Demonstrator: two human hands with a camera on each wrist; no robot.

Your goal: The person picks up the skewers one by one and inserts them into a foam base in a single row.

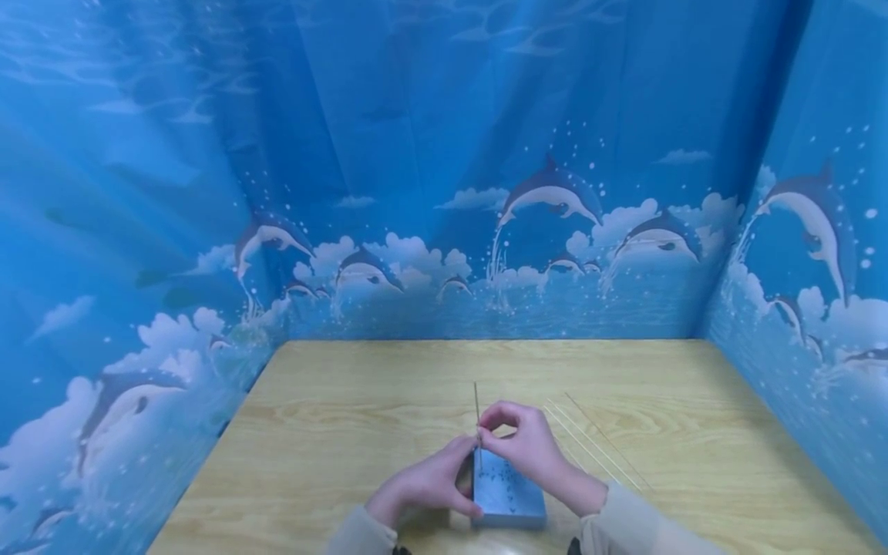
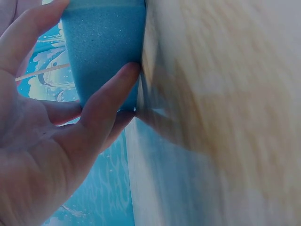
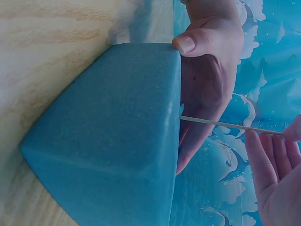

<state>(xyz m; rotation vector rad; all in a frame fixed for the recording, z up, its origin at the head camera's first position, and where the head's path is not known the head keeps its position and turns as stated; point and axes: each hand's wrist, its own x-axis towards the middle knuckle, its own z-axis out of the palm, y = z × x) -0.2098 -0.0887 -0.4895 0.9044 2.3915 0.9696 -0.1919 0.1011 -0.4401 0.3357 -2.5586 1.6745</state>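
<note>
Curtain (image 1: 430,116), blue and printed with dolphins, clouds and spray, fills the upper part of the head view, and we see it run down both sides. Below it, in the lower middle, spreads a pale table (image 1: 333,401) with wood grain. Two cream sleeves (image 1: 645,524) come in from the bottom edge. From the one on the lower left reaches the left hand (image 1: 433,478), thumb and fingers spread around a blue block (image 1: 512,505) and gripping it, the thumb at its lower left corner. We find the block lying on the table at bottom centre, its upper face turned to us. The right hand (image 1: 527,443), just right of centre, pinches a thin stick (image 1: 475,401) between thumb and fingertips. We see that stick stand nearly upright, its lower end at the upper left of the block; whether it enters the surface we cannot quite tell. Right of the right hand, a few slender loose rods (image 1: 594,445) lie slanting on the table. Smallest of all, we note dark marks (image 1: 511,479) dotted across the block's upper face.
</note>
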